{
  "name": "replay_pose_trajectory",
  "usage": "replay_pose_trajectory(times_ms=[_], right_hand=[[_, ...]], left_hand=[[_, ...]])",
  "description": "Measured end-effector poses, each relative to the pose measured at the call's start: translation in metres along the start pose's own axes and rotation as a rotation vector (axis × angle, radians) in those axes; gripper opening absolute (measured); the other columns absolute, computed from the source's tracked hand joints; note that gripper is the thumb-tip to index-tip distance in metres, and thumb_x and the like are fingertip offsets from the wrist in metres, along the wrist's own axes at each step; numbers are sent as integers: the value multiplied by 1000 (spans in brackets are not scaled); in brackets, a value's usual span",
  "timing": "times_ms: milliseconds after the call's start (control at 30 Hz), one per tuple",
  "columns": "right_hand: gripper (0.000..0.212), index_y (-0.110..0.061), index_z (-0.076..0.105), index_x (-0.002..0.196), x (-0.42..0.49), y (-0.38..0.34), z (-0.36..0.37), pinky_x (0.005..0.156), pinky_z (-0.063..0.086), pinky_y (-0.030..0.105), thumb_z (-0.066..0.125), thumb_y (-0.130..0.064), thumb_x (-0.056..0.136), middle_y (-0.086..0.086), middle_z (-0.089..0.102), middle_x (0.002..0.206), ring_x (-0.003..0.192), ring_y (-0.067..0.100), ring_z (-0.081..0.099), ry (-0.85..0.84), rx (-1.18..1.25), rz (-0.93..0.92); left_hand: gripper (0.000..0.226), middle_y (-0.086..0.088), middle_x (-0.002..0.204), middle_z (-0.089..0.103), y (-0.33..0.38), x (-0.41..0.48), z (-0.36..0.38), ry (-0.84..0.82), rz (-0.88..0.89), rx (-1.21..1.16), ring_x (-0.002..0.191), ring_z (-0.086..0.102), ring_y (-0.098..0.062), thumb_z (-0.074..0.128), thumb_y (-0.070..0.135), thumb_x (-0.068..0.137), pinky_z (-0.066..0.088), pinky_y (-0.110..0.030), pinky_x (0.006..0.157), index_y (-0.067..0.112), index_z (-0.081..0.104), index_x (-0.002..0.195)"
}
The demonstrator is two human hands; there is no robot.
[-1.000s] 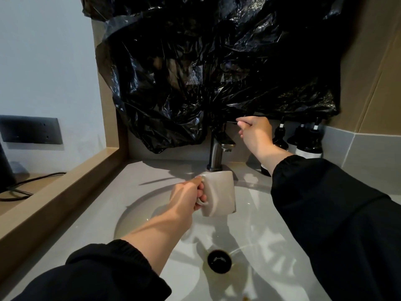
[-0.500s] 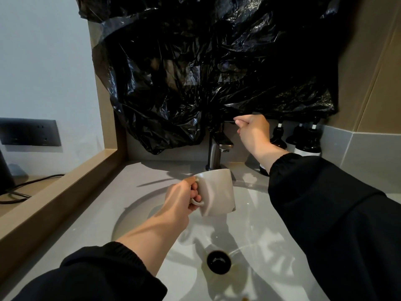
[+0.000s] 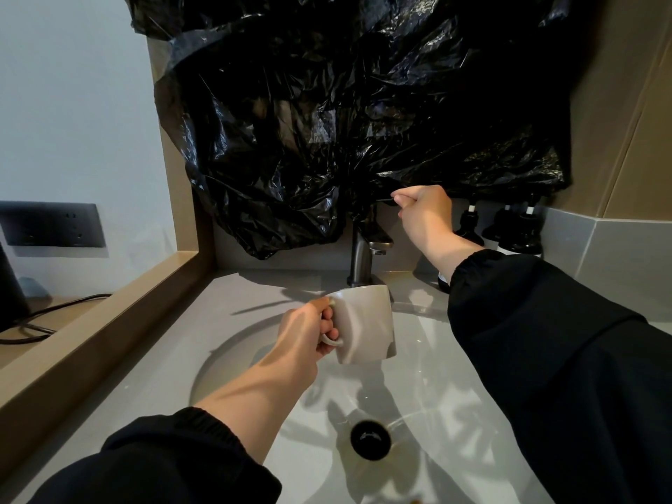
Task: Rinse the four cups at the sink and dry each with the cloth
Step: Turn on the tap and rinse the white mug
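One cup point(image 3: 367, 321) hangs just under the tap point(image 3: 360, 249), left hand point(image 3: 305, 336) fingers point(image 3: 329, 318) round its handle, right hand point(image 3: 423, 212) pinching the lever point(image 3: 384, 199).

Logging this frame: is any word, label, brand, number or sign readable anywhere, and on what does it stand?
None can be read.
Pump bottles: pale labels mostly hidden behind the right sleeve, no text legible.
Cup, held by the left hand: plain.
Faucet lever, pinched by the right hand: no marking.
Wall socket panel: no marking legible.

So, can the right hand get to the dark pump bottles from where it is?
Probably yes: the bottles stand just right of the right hand, nothing between; but its fingers pinch the faucet lever.
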State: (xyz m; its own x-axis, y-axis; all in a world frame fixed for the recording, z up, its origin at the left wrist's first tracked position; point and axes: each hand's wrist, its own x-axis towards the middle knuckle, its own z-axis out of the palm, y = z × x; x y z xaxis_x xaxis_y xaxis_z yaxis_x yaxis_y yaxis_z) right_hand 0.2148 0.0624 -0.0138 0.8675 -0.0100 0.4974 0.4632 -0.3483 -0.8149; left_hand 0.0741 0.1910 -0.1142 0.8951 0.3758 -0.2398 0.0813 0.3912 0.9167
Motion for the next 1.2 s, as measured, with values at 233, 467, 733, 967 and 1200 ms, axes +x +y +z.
replay_pose_trajectory(times_ms=[233,467,733,967,1200], right_hand=[[21,-14,70,107,0,-2,0,99,46,33,52,-13,97,4,67,111,106,21,61,7,-15,0],[20,-14,71,105,5,-5,1,100,46,34,53,-11,96,6,67,111,107,22,61,12,-11,11],[37,-28,49,135,-11,3,-13,83,52,31,47,-29,98,0,61,98,85,19,62,-6,-70,-75],[31,-15,53,115,-101,65,-36,71,48,32,53,-37,93,7,58,108,90,20,58,-354,214,518],[57,-17,51,126,-125,76,-20,95,47,29,75,-37,78,5,65,118,110,16,61,-651,346,501]], left_hand=[[40,3,38,37,-1,-2,1,-14,13,26,39,39,-12,49,16,96,36,-23,49,13,47,56],[37,3,40,38,-2,-3,1,-9,28,54,40,41,-12,50,14,95,38,-23,50,13,49,57],[37,2,40,39,-3,2,1,-8,10,51,41,40,-13,51,14,94,38,-24,51,12,49,57],[37,3,37,36,-2,6,8,-29,-123,-187,36,36,-10,49,15,95,35,-23,51,12,45,58],[33,4,42,37,-5,3,14,-76,-118,-296,51,30,-12,42,17,98,34,-22,55,13,45,65]])
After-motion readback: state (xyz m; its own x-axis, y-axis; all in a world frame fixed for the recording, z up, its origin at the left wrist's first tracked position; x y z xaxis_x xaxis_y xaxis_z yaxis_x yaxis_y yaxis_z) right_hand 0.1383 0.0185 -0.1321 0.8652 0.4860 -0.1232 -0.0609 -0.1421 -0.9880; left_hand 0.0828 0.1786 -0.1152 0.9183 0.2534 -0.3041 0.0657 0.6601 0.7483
